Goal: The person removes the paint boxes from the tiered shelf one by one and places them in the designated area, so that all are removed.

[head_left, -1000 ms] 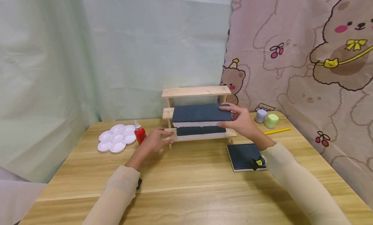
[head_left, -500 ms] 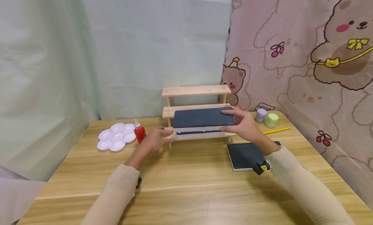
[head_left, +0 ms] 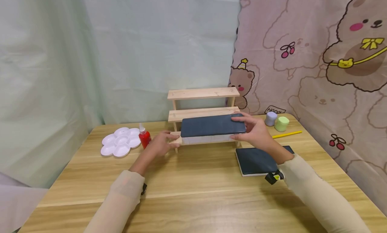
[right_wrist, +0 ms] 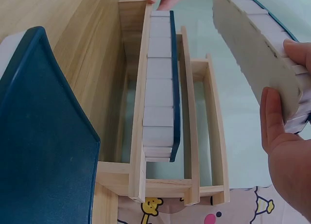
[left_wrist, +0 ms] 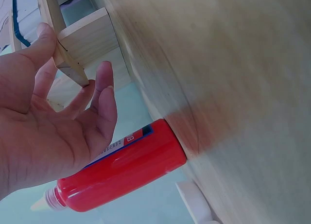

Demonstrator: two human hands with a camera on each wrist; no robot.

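My right hand grips the right end of a long, narrow box with a dark blue lid and white sides, thumb below and fingers on top. The right wrist view shows this box lifted apart from the three-tier wooden shelf rack. A similar blue-and-white box lies on the rack's lowest shelf; the held box hides it in the head view. At the left end of that lowest shelf, my left hand pinches the plank between thumb and fingers. Just behind this hand stands a red bottle with a pale nozzle.
A wider dark blue box lies on the table below my right wrist. Behind it are a yellow stick, a purple jar and a green jar. A white flower-shaped palette lies at left; curtains hang behind.
My right hand has brought the box forward and down, away from the middle shelf, and slightly right. The middle shelf now shows along its length. My left hand stays on the plank.
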